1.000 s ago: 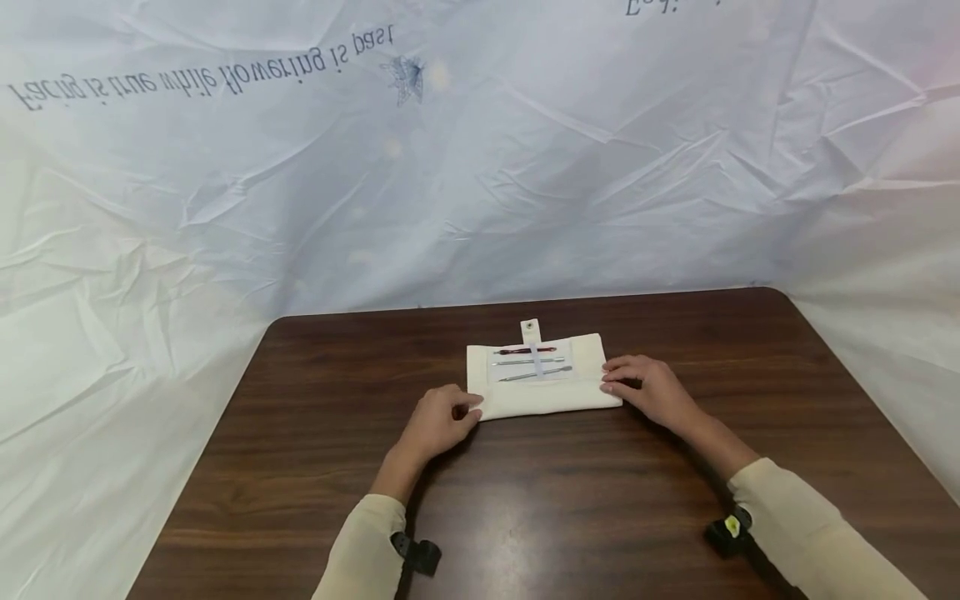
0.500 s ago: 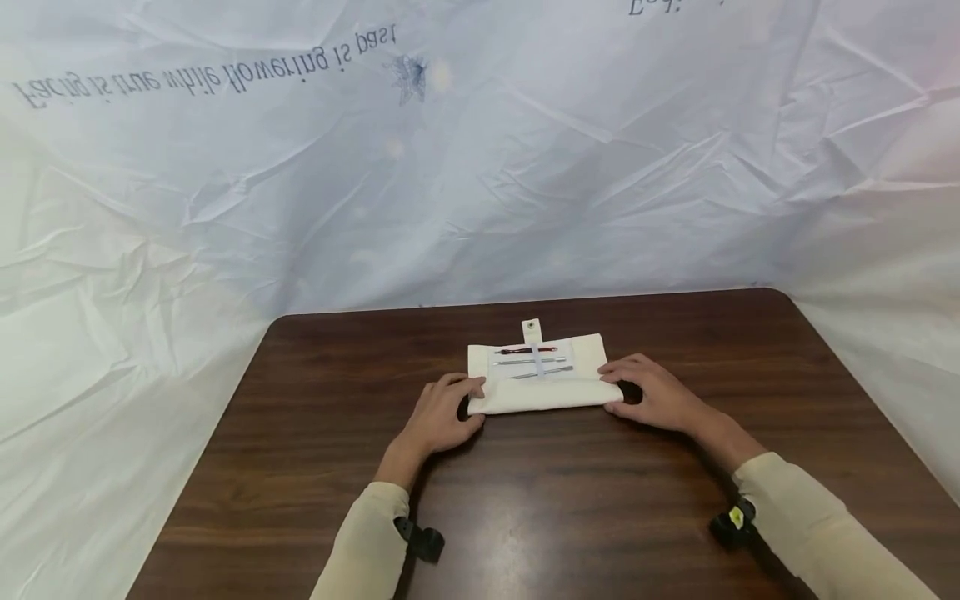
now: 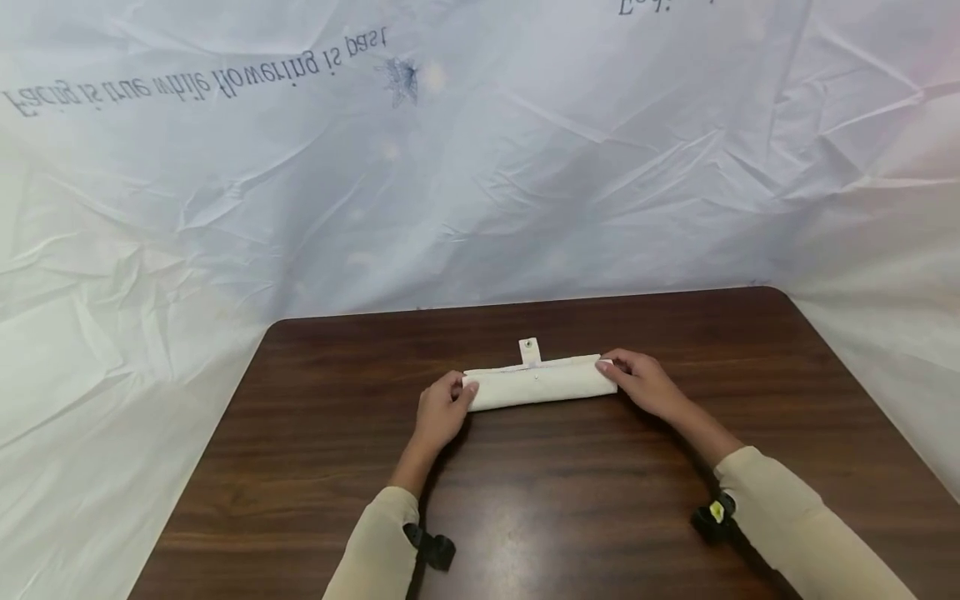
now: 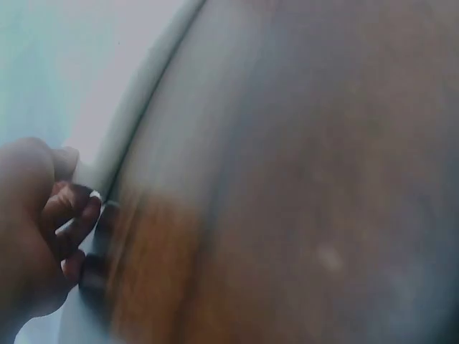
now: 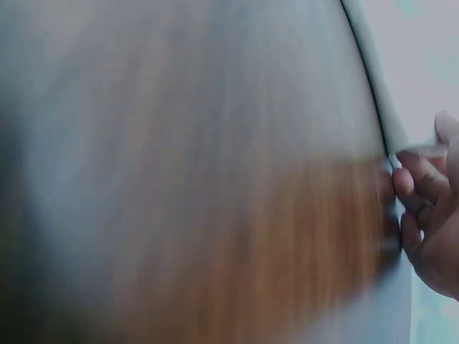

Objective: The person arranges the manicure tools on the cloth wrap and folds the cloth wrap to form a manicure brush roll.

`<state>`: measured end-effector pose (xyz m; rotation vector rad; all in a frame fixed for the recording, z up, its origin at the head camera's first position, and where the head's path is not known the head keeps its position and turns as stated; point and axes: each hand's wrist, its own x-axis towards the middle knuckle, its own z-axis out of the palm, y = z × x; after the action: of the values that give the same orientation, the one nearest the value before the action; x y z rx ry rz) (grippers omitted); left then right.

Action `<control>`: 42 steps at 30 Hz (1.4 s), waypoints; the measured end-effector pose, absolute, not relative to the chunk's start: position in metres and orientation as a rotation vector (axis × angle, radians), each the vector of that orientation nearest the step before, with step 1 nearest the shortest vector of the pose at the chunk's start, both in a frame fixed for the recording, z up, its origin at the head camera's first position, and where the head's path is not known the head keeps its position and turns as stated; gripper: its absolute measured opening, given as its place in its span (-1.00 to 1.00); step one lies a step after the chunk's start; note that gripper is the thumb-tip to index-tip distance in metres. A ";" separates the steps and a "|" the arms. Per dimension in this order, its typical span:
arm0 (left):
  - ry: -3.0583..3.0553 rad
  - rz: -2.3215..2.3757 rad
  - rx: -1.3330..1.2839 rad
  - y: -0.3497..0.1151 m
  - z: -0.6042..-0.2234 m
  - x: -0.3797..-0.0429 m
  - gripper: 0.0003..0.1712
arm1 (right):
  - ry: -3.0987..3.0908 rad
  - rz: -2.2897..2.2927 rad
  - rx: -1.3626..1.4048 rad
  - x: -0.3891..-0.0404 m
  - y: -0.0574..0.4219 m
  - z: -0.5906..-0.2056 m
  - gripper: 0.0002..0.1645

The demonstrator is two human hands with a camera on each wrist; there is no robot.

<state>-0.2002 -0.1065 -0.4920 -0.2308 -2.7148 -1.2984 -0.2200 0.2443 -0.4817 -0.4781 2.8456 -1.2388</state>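
A white tool roll pouch [image 3: 540, 386], folded into a long narrow strip, lies across the far middle of the table. From its back edge a small strap with a metal snap [image 3: 528, 350] sticks out, and a small stud shows on the folded front. My left hand [image 3: 441, 410] pinches the left end, thumb on top and fingers behind it. At the other end my right hand [image 3: 647, 383] pinches the right corner the same way. Both wrist views show the pouch's edge [image 4: 107, 143] between thumb and fingers. The slim tools inside are hidden by the fold.
The dark wooden table [image 3: 525, 483] has rounded far corners. A white sheet [image 3: 480, 167] with printed writing hangs behind and beside it. Black wrist cameras [image 3: 431, 546] are strapped over both pale sleeves.
The pouch's near part has been folded over away from me, covering the slim tools that showed before. Both hands have gone from touching the ends to pinching them.
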 end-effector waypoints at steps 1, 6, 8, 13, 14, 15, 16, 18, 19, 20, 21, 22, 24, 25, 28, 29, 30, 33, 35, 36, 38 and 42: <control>-2.724 -1.262 -0.219 -0.105 -0.490 -0.201 -0.74 | 2.864 -1.218 -0.473 -0.222 0.242 -0.481 -0.55; -2.792 -1.072 -0.155 -0.097 -0.485 -0.205 -0.79 | 2.980 -0.971 -0.476 -0.228 0.234 -0.476 -0.49; -2.786 -0.998 -0.129 -0.094 -0.486 -0.206 -0.79 | 2.992 -0.874 -0.485 -0.230 0.232 -0.473 -0.49; -2.657 -0.763 -0.318 -0.085 -0.485 -0.206 -0.74 | 2.971 -0.781 -0.506 -0.234 0.233 -0.469 -0.52; -2.638 -0.729 -0.402 -0.083 -0.485 -0.206 -0.74 | 2.967 -0.778 -0.507 -0.235 0.234 -0.469 -0.53; -2.622 -0.697 -0.488 -0.081 -0.484 -0.206 -0.75 | 2.962 -0.774 -0.509 -0.236 0.235 -0.469 -0.53; -2.605 -0.677 -0.572 -0.079 -0.485 -0.206 -0.75 | 2.956 -0.773 -0.511 -0.236 0.235 -0.469 -0.53; -2.624 -0.704 -0.690 -0.076 -0.487 -0.205 -0.73 | 2.949 -0.764 -0.522 -0.237 0.236 -0.468 -0.53; -2.634 -0.724 -0.724 -0.075 -0.488 -0.205 -0.71 | 2.955 -0.751 -0.530 -0.237 0.236 -0.466 -0.54; -2.643 -0.746 -0.745 -0.075 -0.490 -0.205 -0.69 | 2.974 -0.730 -0.551 -0.237 0.235 -0.465 -0.55; -2.645 -0.772 -0.757 -0.075 -0.492 -0.205 -0.69 | 2.995 -0.719 -0.571 -0.238 0.234 -0.463 -0.57; -2.641 -0.797 -0.762 -0.076 -0.494 -0.205 -0.69 | 3.021 -0.714 -0.590 -0.239 0.232 -0.460 -0.59; -2.631 -0.839 -0.760 -0.077 -0.497 -0.206 -0.70 | 3.052 -0.767 -0.619 -0.243 0.223 -0.454 -0.63; -2.622 -0.863 -0.761 -0.077 -0.498 -0.207 -0.70 | 3.051 -0.824 -0.627 -0.246 0.217 -0.451 -0.64; -2.603 -0.920 -0.758 -0.079 -0.500 -0.210 -0.71 | 2.934 -1.065 -0.593 -0.258 0.195 -0.445 -0.62; -2.602 -0.933 -0.756 -0.079 -0.501 -0.211 -0.71 | 2.872 -1.138 -0.563 -0.262 0.187 -0.445 -0.60; -2.602 -0.954 -0.760 -0.079 -0.501 -0.211 -0.71 | 2.810 -1.187 -0.533 -0.266 0.180 -0.446 -0.58; -2.625 -0.988 -0.766 -0.079 -0.501 -0.211 -0.70 | 2.671 -1.235 -0.434 -0.274 0.163 -0.451 -0.51; -2.645 -0.995 -0.769 -0.078 -0.500 -0.211 -0.70 | 2.618 -1.241 -0.393 -0.276 0.156 -0.455 -0.47; -2.655 -1.000 -0.767 -0.078 -0.500 -0.211 -0.69 | 2.606 -1.247 -0.389 -0.277 0.155 -0.457 -0.46; -2.661 -0.994 -0.758 -0.079 -0.499 -0.210 -0.69 | 2.597 -1.280 -0.399 -0.276 0.153 -0.458 -0.48; -2.661 -0.993 -0.739 -0.082 -0.498 -0.209 -0.69 | 2.609 -1.363 -0.530 -0.269 0.156 -0.461 -0.63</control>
<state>-0.2093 -0.0818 -0.4983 -0.7392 -2.6607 -0.9934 -0.2694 0.1557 -0.4611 -0.5297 2.6091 -1.3629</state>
